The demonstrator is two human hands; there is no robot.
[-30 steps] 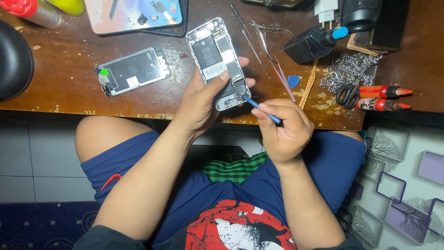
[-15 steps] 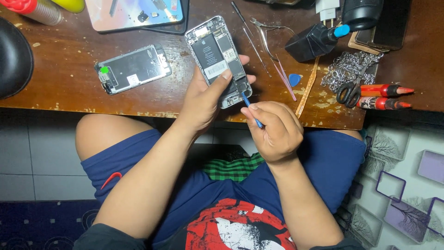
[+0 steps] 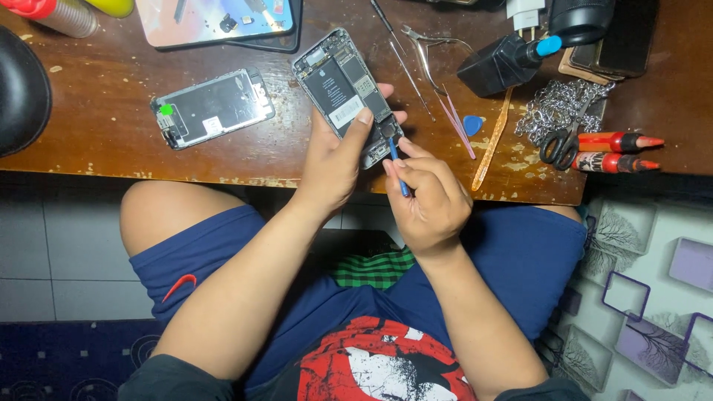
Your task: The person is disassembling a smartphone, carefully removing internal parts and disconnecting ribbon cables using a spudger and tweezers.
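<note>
An opened phone body [image 3: 338,78] with its battery and boards exposed lies tilted at the front of the wooden table [image 3: 104,111]. My left hand [image 3: 334,160] grips its lower end, thumb resting on the battery. My right hand [image 3: 427,197] pinches a thin blue-handled tool [image 3: 397,167] whose tip touches the lower right corner of the phone. The detached screen panel [image 3: 212,108] lies face down to the left.
Tweezers [image 3: 427,48], a blue pick [image 3: 472,125], a thin orange stick [image 3: 493,141], a metal chain [image 3: 557,111], scissors [image 3: 561,145] and two red-capped tubes [image 3: 616,152] lie at the right. A black charger block [image 3: 501,63] and a mat [image 3: 223,18] sit behind. A dark round object [image 3: 18,93] is at left.
My right hand has risen from below the table edge towards the phone, bringing the blue tool's tip up onto its lower corner. The left hand has kept its grip.
</note>
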